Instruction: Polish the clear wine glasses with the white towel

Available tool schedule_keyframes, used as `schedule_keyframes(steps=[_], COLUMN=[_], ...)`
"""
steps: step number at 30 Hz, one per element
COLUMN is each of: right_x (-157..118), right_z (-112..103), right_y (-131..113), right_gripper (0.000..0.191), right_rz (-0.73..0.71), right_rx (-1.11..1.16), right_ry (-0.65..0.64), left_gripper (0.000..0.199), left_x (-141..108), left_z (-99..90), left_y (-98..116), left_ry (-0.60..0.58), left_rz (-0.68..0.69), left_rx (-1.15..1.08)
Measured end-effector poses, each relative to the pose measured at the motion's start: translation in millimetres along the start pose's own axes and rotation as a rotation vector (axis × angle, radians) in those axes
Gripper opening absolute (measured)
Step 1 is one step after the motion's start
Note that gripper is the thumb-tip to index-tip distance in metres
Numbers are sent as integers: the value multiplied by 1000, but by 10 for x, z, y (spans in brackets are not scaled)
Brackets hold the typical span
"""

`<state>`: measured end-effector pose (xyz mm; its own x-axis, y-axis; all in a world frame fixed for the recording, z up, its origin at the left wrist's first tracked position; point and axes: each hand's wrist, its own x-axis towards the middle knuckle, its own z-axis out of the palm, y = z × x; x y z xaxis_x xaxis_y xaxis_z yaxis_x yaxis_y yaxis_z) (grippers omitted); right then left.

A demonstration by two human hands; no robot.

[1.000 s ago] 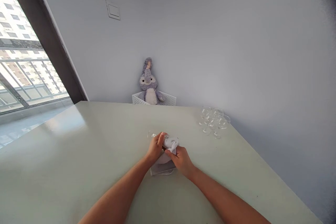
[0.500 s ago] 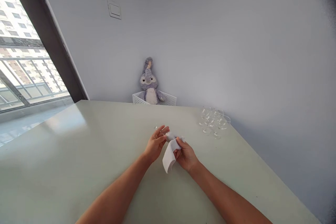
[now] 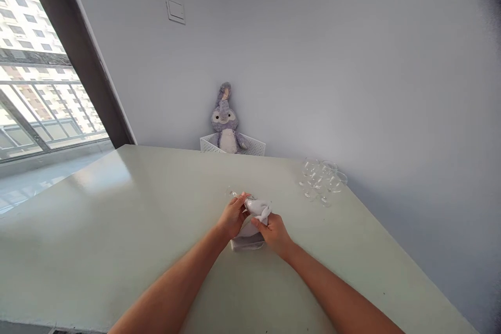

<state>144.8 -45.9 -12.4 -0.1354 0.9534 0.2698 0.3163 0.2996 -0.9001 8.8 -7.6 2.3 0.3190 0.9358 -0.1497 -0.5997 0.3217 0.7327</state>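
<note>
My left hand (image 3: 234,215) is closed around a small clear stemmed glass (image 3: 249,202), which lies sideways with its foot pointing to the far left and its bowl toward my right hand. A white cloth (image 3: 246,229) fills or covers the mouth of the bowl, and its loose part hangs down between my hands. My right hand (image 3: 274,231) is closed on the cloth, thumb on top. Its other fingertips are partly hidden by the cloth.
Several clear stemmed glasses (image 3: 321,180) stand in a cluster at the table's right edge, by the wall. Behind the pale table (image 3: 164,203), a purple plush toy (image 3: 225,122) sits in a white perforated basket (image 3: 256,147). A window is at the left.
My right hand has brought the cloth against the glass's bowl, and the loose part now spreads below both hands. More of the glass's foot shows past my left fingers. The view has shifted slightly.
</note>
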Motion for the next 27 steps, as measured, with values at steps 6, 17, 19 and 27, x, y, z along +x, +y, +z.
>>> schedule_keyframes(steps=[6, 17, 19, 27], right_x=[70, 92, 107, 127], right_z=[-22, -68, -81, -182], right_y=[-85, -65, -96, 52], right_gripper=[35, 34, 36, 22], right_rz=[272, 233, 275, -72], right_rx=[763, 509, 709, -292], right_ry=[-39, -18, -33, -55], left_gripper=[54, 43, 45, 30], left_x=[-156, -118, -131, -12], left_z=[116, 129, 121, -11], left_y=[54, 57, 122, 162], left_ry=[-248, -163, -204, -84], left_rz=[-23, -37, 72, 81], left_rx=[59, 23, 64, 114])
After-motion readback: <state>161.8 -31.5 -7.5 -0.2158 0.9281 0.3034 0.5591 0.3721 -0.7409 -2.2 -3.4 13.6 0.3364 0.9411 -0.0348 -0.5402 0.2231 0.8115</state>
